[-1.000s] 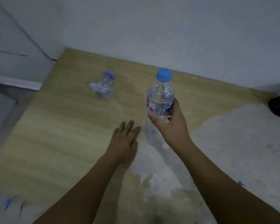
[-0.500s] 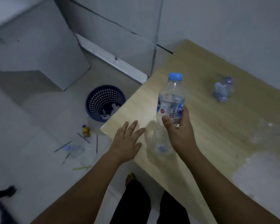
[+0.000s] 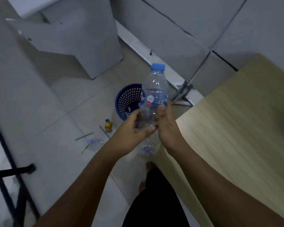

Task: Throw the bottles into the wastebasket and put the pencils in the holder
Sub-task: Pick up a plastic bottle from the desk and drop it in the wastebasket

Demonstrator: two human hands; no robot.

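A clear plastic bottle (image 3: 155,94) with a blue cap stands upright in the air, past the left edge of the wooden table (image 3: 236,122). My right hand (image 3: 166,126) grips its lower half and my left hand (image 3: 131,135) wraps it from the other side. Behind the bottle, on the floor, stands the blue perforated wastebasket (image 3: 125,100). On the floor tiles lie a small orange bottle (image 3: 108,125), a crushed clear bottle (image 3: 95,142) with a blue cap, and several pencils (image 3: 84,136). No pencil holder shows.
A white cabinet (image 3: 75,38) stands on the floor at the back left. A black metal frame (image 3: 8,174) occupies the left edge. My legs in dark trousers (image 3: 154,199) and bare feet are below the hands. A metal table leg (image 3: 185,90) slants beside the wastebasket.
My view has swung left toward the floor. The bottle moved off the table over the floor near the wastebasket, and my left hand closed onto it beside the right hand.
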